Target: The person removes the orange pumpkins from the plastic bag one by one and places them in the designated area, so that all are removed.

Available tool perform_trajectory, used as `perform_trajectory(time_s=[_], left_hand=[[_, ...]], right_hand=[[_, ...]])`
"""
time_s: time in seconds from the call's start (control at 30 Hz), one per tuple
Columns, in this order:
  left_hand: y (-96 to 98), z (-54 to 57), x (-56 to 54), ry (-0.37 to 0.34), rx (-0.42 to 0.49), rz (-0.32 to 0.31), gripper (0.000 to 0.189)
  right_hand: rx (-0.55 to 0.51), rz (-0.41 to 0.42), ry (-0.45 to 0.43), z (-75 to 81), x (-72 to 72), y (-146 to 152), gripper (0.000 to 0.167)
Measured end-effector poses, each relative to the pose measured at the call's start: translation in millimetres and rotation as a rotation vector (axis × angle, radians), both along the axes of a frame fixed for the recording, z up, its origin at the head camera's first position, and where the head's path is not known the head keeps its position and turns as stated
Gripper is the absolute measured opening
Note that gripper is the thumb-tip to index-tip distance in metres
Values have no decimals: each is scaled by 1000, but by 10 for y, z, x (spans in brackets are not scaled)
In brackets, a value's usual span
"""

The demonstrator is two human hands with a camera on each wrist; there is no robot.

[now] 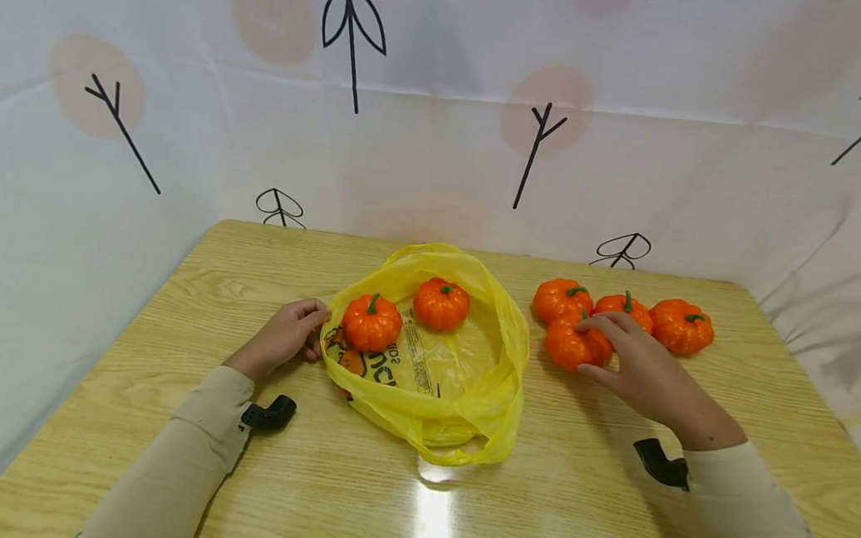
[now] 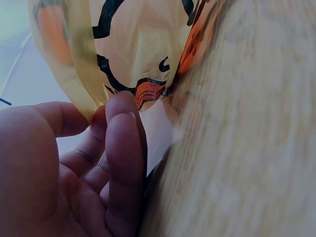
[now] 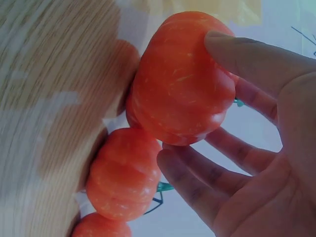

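A yellow plastic bag lies with its mouth spread wide. Two small orange toy pumpkins with green stems sit in it, one pumpkin at the left and another pumpkin at the back. My left hand pinches the bag's left rim between thumb and fingers. To the right of the bag, my right hand grips the nearest pumpkin of a group, thumb on one side and fingers around the other. The left wrist view shows the pinched film close up.
Beside the gripped pumpkin stand a back-left pumpkin, a middle pumpkin and a right pumpkin. All are on a wooden table, with a patterned white cloth behind it. Black wrist mounts stick out from both sleeves.
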State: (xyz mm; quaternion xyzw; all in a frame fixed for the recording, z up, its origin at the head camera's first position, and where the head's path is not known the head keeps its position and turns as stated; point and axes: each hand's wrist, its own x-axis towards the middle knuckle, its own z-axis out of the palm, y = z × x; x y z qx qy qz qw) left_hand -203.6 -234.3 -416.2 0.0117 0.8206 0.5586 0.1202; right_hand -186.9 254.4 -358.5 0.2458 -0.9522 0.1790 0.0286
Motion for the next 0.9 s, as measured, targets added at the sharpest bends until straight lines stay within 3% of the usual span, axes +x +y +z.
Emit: perform_trajectory(time_s=[0.63, 0.9], left_hand=[[4, 5, 5, 4, -17, 6, 34], [2, -7, 3, 7, -22, 4, 33]], right_hand=[[30, -45, 20, -84, -70, 53, 48], [11, -30, 75, -139, -123, 71, 49]])
